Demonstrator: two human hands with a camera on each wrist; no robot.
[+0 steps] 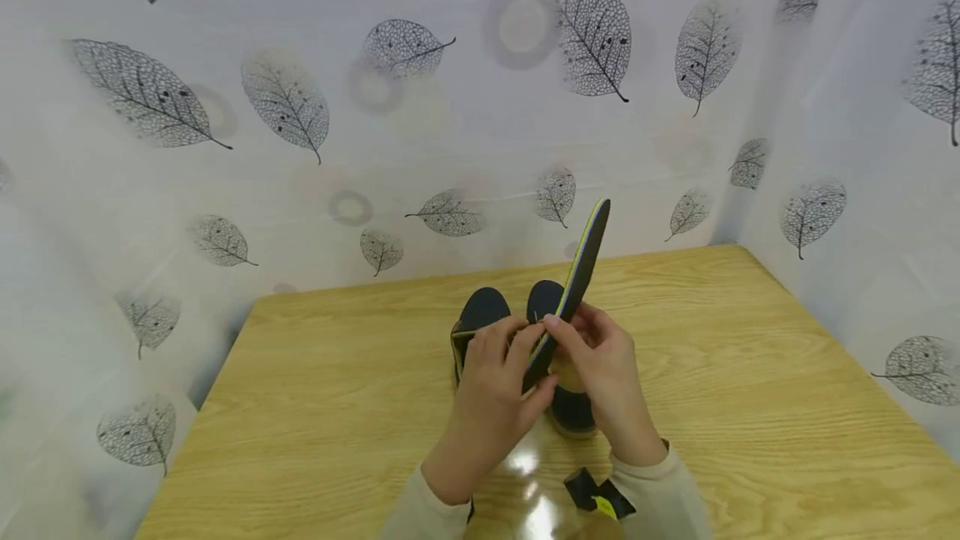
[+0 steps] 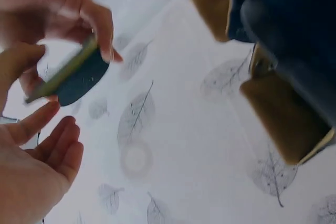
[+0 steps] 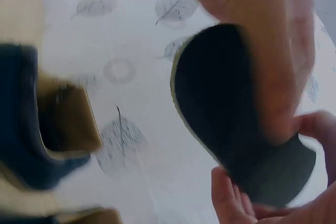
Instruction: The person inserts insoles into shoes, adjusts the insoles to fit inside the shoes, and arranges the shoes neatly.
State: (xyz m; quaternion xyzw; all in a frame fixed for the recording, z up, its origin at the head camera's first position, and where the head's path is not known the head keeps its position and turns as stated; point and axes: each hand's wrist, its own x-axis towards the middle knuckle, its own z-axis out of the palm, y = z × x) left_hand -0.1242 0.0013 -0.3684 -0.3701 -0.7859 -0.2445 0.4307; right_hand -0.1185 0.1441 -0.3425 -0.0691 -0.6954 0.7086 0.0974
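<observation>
A thin, dark shoe insole [image 1: 587,265] with a yellow and pale edge stands tilted between both hands in the head view. My left hand [image 1: 487,390] pinches it near its lower end, the thumb below and the fingers along its left side. The right hand [image 1: 611,373] grips it at the middle, thumb on the near edge and fingers behind. Its broad dark face [image 3: 210,93] shows in the right wrist view. Behind and below the hands stand two dark shoes with tan parts, the left shoe [image 1: 483,307] and the right shoe [image 1: 573,413], both partly hidden.
The shoes stand on a wood-grain table [image 1: 337,390]. A pale curtain [image 1: 465,123] printed with leaves hangs around the back and sides. A black piece with a yellow patch [image 1: 600,494] is at the right sleeve. Tan shoe flaps [image 2: 283,119] appear in the left wrist view.
</observation>
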